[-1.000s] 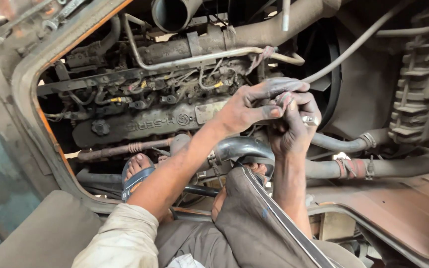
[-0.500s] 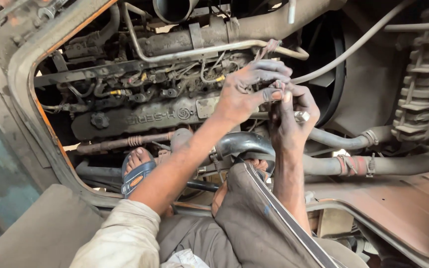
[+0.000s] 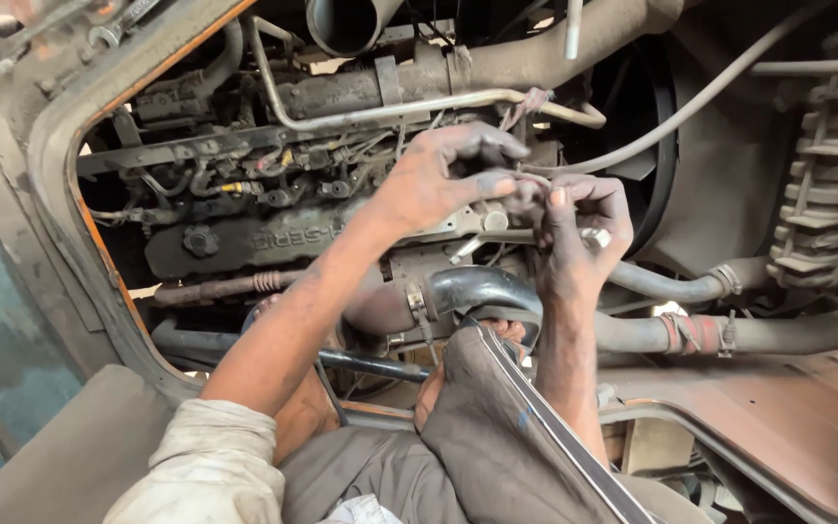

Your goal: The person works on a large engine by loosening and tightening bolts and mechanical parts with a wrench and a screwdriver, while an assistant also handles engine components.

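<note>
**Two greasy hands meet over a small part above the engine**

Head view: Both hands work at one spot, in front of the dark engine block [image 3: 244, 238]. The left hand [image 3: 438, 180] comes in from the lower left, its grip pressed together, thumb and fingertips pinching a small part [image 3: 526, 194] that is too blurred to identify. The right hand [image 3: 574, 238] rises from below, fingers curled shut around the same spot, touching the left fingertips; a pale ring shows on one finger. Just above them runs a thin bent metal pipe [image 3: 409, 105]. Below lies a dark curved hose [image 3: 467, 286] with a clamp. Raised lettering on the engine cover sits left of the hands.
</note>
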